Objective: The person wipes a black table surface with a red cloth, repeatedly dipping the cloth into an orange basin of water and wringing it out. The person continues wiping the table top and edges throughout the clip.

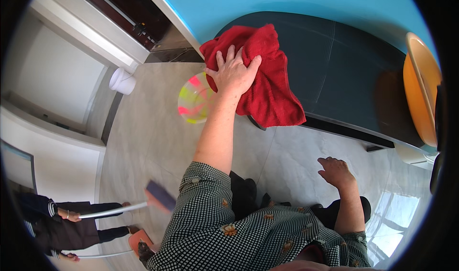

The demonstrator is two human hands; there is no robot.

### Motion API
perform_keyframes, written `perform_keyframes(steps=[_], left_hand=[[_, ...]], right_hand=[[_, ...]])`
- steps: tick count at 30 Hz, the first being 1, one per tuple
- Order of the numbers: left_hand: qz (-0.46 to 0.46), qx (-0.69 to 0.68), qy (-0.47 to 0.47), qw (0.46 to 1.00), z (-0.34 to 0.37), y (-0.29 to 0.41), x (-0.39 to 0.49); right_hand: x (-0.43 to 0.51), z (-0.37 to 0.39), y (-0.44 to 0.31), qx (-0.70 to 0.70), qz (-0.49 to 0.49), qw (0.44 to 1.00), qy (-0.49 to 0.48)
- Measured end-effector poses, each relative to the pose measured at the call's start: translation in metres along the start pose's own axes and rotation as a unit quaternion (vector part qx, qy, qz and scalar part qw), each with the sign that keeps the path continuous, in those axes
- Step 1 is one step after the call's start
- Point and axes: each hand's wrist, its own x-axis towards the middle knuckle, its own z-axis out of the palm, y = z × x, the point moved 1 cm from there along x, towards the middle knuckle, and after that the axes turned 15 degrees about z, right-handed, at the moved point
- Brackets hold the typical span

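My left hand [233, 72] lies palm down on a red terry cloth [270, 91], its fingers spread apart. The cloth is bunched over the left end of a dark table [344, 63], and part of it hangs past the near edge. Off to the right, my right hand [337, 172] hovers in front of the table, away from its edge. It holds nothing; its thumb is apart from loosely bent fingers. An orange plastic basin [417, 95] stands tilted up on its side at the table's right end.
Below the table's left end sits a multicoloured basin [193, 98], partly covered by my arm and the cloth. A white bucket [123, 81] stands by the doorway. At lower left, another person holds a broom [159, 196] and a long-handled dustpan [139, 239] on the tiled floor [157, 142].
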Motion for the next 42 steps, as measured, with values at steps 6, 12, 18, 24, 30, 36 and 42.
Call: perform_keyframes(steps=[6, 12, 18, 24, 30, 36, 42], left_hand=[[-0.010, 0.004, 0.027, 1.000, 0.003, 0.002, -0.002], [-0.062, 0.009, 0.052, 0.997, 0.016, -0.004, -0.001], [-0.102, 0.001, 0.074, 0.992, 0.021, -0.016, 0.010], [-0.105, 0.020, 0.065, 0.992, 0.023, -0.013, 0.009], [-0.084, 0.042, 0.050, 0.994, 0.018, -0.010, 0.009], [-0.036, 0.045, 0.020, 0.998, 0.015, -0.019, 0.027], [0.074, 0.030, -0.011, 0.997, 0.021, -0.036, 0.082]], right_hand=[[0.000, 0.009, 0.002, -0.022, -0.018, 1.000, 0.014], [-0.002, 0.018, 0.011, -0.010, -0.029, 0.998, 0.049], [-0.006, -0.017, 0.001, 0.120, -0.132, 0.969, 0.173], [-0.020, -0.097, -0.005, 0.227, -0.251, 0.863, 0.375], [0.020, -0.167, -0.005, 0.243, -0.200, 0.851, 0.421], [0.058, -0.181, -0.020, 0.237, -0.159, 0.888, 0.359], [0.059, -0.174, -0.025, 0.206, -0.151, 0.898, 0.359]])
